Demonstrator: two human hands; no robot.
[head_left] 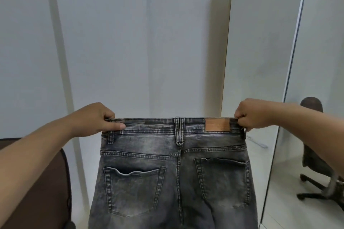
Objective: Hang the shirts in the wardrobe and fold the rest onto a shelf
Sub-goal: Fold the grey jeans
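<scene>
A pair of washed grey jeans (173,173) hangs spread out in the air between the person's two hands, back side toward the camera. The left hand (96,120) grips the left end of the waistband, its fingers curled over the top edge and its thumb laid flat along the band toward the middle. The right hand (250,115) pinches the right end of the waistband, fingers bunched tightly round the denim there. Between the hands the waistband is pulled straight and level; a belt loop sits midway, and a tan leather patch (217,125) lies on the band just inside the right hand. Below the hands the two back pockets face outward, one under each hand, and the legs drop out of the bottom edge of the view.

Beyond the hands stands a plain pale wall (130,42). To the outside of the right hand a tall mirror (260,52) leans against that wall, and further right and below that hand is a dark office chair (314,154) on a wheeled base. Below the left forearm, at the lower left, is a dark brown chair back (42,182)
</scene>
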